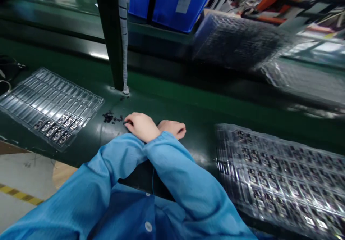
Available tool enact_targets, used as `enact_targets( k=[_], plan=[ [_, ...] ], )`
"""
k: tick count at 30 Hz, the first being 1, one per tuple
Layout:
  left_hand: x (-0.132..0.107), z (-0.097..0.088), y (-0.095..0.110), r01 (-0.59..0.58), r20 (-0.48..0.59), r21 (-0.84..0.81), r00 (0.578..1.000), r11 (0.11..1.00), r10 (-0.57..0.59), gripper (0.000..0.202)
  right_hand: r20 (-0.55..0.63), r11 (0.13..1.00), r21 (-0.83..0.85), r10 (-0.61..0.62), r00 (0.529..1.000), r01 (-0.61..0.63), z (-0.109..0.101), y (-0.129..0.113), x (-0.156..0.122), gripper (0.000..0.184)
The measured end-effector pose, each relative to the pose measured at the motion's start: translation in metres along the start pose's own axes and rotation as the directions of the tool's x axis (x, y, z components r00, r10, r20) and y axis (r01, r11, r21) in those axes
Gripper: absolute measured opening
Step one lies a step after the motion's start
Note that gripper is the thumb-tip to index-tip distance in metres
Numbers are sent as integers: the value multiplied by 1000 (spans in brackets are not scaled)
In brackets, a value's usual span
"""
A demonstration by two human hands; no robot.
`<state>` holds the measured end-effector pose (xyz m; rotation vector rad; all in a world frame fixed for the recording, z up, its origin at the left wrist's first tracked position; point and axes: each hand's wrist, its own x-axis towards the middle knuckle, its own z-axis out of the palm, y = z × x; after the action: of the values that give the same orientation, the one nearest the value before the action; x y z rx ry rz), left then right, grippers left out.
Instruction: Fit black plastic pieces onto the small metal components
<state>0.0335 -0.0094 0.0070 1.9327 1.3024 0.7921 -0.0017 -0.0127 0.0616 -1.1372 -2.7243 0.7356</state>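
My forearms in blue sleeves cross on the dark green bench. My right hand (141, 126) reaches left over the other arm, its fingers curled and pinching at the edge of a small heap of black parts (110, 117). My left hand (174, 128) pokes out to the right from under the right sleeve. It rests on the bench with its fingers curled together, and what they hold, if anything, is hidden. A clear blister tray (48, 105) lies to the left with several parts in its near pockets. A larger tray (283, 179), full of parts, lies to the right.
A dark upright post (110, 35) with a white wrapped cable stands just behind the heap. Blue crates (172, 2) and a blurred stack of trays (237, 42) sit beyond a raised ledge. The bench edge runs at lower left, with floor and yellow-striped tape (18, 194) below.
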Motion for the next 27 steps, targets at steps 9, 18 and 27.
enact_targets(
  k=[9,18,27],
  plan=[
    [5,-12,-2,-88,220,203,975,975,42,24,50,968,-242,-59,997,70,20,-28,35,24],
    [7,-12,-5,-74,205,216,978,974,29,23,-7,958,-283,38,999,-39,26,-26,38,26],
    [10,-11,-9,-62,223,225,975,972,11,17,-203,996,-64,49,978,-63,14,-18,30,20]
  ],
)
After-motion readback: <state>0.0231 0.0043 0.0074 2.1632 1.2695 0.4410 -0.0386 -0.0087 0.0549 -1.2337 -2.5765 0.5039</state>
